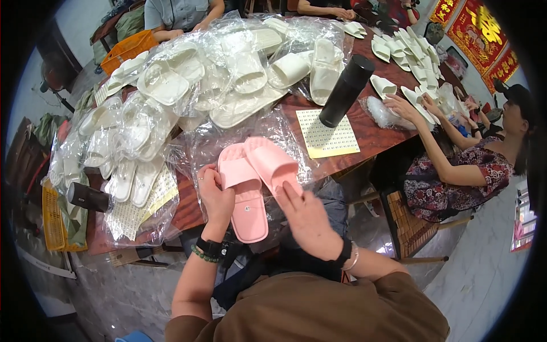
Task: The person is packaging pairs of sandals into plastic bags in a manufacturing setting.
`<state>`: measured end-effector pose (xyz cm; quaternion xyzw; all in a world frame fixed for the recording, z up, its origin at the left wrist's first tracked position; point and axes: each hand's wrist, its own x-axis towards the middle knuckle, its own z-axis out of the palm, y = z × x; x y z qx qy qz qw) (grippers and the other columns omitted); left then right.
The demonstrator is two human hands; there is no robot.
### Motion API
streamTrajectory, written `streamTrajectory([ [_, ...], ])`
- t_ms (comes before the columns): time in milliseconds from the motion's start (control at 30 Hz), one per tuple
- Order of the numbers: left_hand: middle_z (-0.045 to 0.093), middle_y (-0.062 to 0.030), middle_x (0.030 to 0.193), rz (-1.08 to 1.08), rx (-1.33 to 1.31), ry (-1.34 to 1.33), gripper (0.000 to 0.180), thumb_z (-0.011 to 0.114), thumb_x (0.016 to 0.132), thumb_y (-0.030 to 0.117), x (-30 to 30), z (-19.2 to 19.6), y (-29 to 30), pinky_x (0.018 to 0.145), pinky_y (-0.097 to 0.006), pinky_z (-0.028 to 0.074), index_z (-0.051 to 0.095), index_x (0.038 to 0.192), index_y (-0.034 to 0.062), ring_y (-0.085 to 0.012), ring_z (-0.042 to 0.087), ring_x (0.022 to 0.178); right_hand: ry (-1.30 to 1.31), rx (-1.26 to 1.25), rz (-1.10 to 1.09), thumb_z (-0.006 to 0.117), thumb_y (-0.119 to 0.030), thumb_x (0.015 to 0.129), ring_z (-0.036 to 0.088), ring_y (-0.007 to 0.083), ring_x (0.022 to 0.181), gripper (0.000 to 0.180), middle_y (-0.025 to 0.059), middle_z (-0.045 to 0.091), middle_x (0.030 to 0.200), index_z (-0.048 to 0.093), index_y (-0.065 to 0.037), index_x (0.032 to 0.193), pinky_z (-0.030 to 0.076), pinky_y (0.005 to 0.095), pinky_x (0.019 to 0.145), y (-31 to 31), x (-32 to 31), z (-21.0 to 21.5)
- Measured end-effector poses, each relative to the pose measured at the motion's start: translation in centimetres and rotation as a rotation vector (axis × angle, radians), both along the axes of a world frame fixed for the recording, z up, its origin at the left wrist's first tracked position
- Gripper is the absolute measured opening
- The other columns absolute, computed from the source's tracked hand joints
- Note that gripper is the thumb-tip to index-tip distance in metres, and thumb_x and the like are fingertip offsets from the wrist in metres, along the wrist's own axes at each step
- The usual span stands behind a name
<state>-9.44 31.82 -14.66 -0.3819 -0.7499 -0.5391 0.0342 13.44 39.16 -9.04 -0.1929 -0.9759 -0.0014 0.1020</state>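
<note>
Two pink slippers are at the table's near edge. My left hand grips the left pink slipper at its strap side; a small round white sticker sits on its insole. My right hand holds the right pink slipper, its fingers on the heel part; its thumb is hidden. This second slipper slants across the first, their toe ends overlapping. Beneath and beyond them lies a clear plastic bag.
White slippers in clear bags heap across the red-brown table. A black bottle stands on a sticker sheet; another black bottle is at left. A co-worker handles white slippers at right; others sit opposite. Orange crate far left.
</note>
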Motion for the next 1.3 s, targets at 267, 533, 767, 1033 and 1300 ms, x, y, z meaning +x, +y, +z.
streamTrajectory([
  [267, 0.057, -0.0210, 0.107, 0.022, 0.024, -0.055, 0.025, 0.052, 0.066, -0.014, 0.2, -0.4, 0.5, 0.089, -0.039, 0.042, 0.038, 0.081, 0.0027, -0.0375, 0.053, 0.099, 0.049, -0.011, -0.101, 0.056, -0.009, 0.080, 0.053, 0.0308, 0.099, 0.066, 0.0242, 0.049, 0.138, 0.044, 0.014, 0.141, 0.048, 0.0380, 0.078, 1.0, -2.5, -1.6],
  [533, 0.053, -0.0248, 0.110, 0.074, 0.013, 0.009, 0.026, 0.048, 0.067, -0.015, 0.5, -0.4, 0.6, 0.089, -0.047, 0.040, 0.039, 0.085, 0.0013, -0.0426, 0.049, 0.100, -0.111, -0.200, -0.105, 0.066, -0.009, 0.067, 0.062, 0.0367, 0.088, 0.076, 0.0286, 0.050, 0.130, 0.045, 0.019, 0.134, 0.058, 0.0415, 0.074, 0.6, -4.0, -0.5],
  [767, 0.052, -0.0247, 0.112, 0.088, 0.006, -0.027, 0.029, 0.047, 0.066, -0.016, 0.5, -0.6, 0.6, 0.094, -0.047, 0.040, 0.039, 0.088, 0.0012, -0.0437, 0.049, 0.104, -0.102, -0.507, 0.157, 0.062, -0.017, 0.086, 0.066, 0.0421, 0.099, 0.041, 0.0255, 0.056, 0.130, 0.057, 0.004, 0.121, 0.057, 0.0464, 0.081, 4.6, -2.9, 2.5],
  [1033, 0.051, -0.0255, 0.114, 0.086, 0.031, 0.007, 0.032, 0.045, 0.066, -0.018, 0.0, -1.0, 1.2, 0.095, -0.048, 0.040, 0.040, 0.091, 0.0003, -0.0451, 0.049, 0.107, 0.295, -0.427, 0.079, 0.073, -0.019, 0.083, 0.050, 0.0427, 0.126, 0.046, 0.0182, 0.053, 0.139, 0.062, -0.010, 0.127, 0.046, 0.0489, 0.102, 7.4, -1.8, 1.6],
  [1300, 0.052, -0.0268, 0.116, 0.090, -0.035, 0.096, 0.033, 0.047, 0.066, -0.017, -1.6, -0.7, 2.2, 0.094, -0.050, 0.041, 0.042, 0.094, -0.0006, -0.0465, 0.049, 0.107, 0.202, -0.352, 0.110, 0.083, -0.050, 0.074, 0.032, 0.0584, 0.135, 0.082, 0.0183, 0.016, 0.164, 0.053, -0.020, 0.144, 0.036, 0.0683, 0.105, 6.3, -4.7, -2.9],
])
